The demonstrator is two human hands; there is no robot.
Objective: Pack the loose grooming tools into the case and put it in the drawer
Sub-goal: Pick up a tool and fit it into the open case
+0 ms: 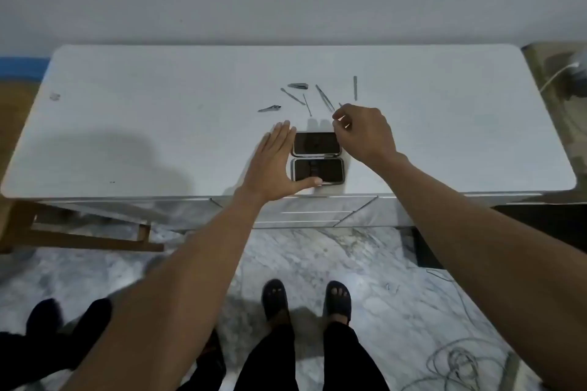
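A small dark case [317, 157] lies open in two halves near the front edge of the white tabletop [158, 124]. My left hand [274, 162] lies flat against the case's left side, its thumb along the front edge. My right hand [365, 132] hovers above the case's far right corner and pinches a thin metal tool [340, 105], mostly hidden by the fingers. Loose tools lie beyond the case: a nail clipper [298, 85], a second clipper [270, 108], tweezers [324, 97], two thin picks [292, 96] [307, 104] and a file [355, 87].
Drawer fronts [314, 211] run beneath the tabletop's front edge, all closed. A wooden frame [82, 238] stands at lower left. Cables [457, 362] lie on the marble floor at right. My feet in dark sandals [305, 298] stand before the cabinet.
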